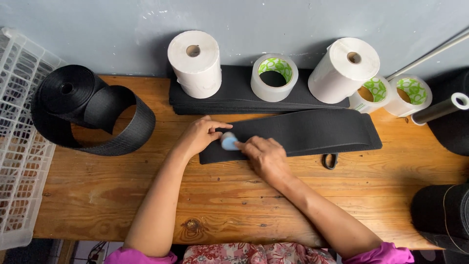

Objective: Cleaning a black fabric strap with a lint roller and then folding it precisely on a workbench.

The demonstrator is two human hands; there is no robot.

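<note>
Beside a loose roll of black webbing (pixel 90 110), the left hand (pixel 198 136) is pinching the near end of a black strap (pixel 293 134) lying flat on the wooden table (pixel 146 195). The right hand (pixel 264 155) is closing its fingertips on a small pale-blue disc (pixel 228 141) resting on that strap. The strap looks soft and floppy, best held by its end; the disc seems light and hard.

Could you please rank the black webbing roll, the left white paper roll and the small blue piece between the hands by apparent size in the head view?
1. Black webbing roll, largest.
2. Left white paper roll.
3. Small blue piece, smallest.
</note>
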